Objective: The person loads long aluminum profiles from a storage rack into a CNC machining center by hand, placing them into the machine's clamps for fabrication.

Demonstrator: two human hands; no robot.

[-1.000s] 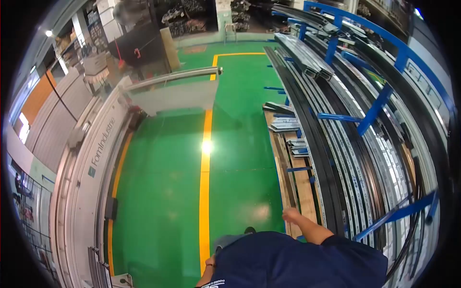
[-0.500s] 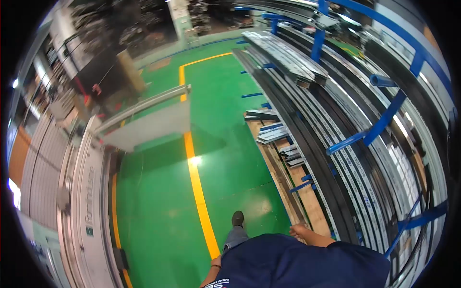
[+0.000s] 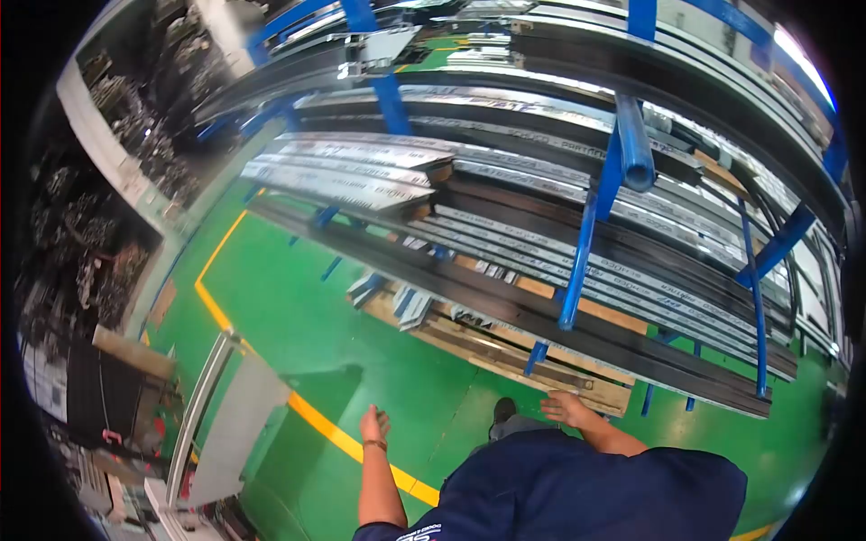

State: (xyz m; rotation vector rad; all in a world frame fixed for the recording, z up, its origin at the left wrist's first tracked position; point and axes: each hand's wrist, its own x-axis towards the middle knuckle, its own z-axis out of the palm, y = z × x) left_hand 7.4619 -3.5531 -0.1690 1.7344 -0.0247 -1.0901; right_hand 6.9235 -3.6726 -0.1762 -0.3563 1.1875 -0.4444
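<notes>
My left hand (image 3: 374,424), with a band at its wrist, is held out over the green floor. Its fingers are partly stretched and nothing is in it. In front of my body, my right hand (image 3: 563,408) hangs with its fingers apart, also holding nothing. It is nearest to the wooden pallet (image 3: 595,389) under the rack, and I see no clear contact. Long dark metal profiles (image 3: 505,311) lie on the rack's lowest arms, beside profiles with printed white film (image 3: 622,287). A bundle of film-covered profiles (image 3: 352,176) sits higher at the left.
Blue rack arms (image 3: 577,261) stick out toward me, one with an open tube end (image 3: 639,171). Short profile pieces (image 3: 413,308) rest on the pallet. At lower left stands a machine with a grey panel (image 3: 236,424). A yellow line (image 3: 334,435) crosses the green floor (image 3: 307,261).
My view has turned right, toward the rack, which now spans the upper picture. My left hand has come up and forward into fuller view. The right hand's fingers have spread.
</notes>
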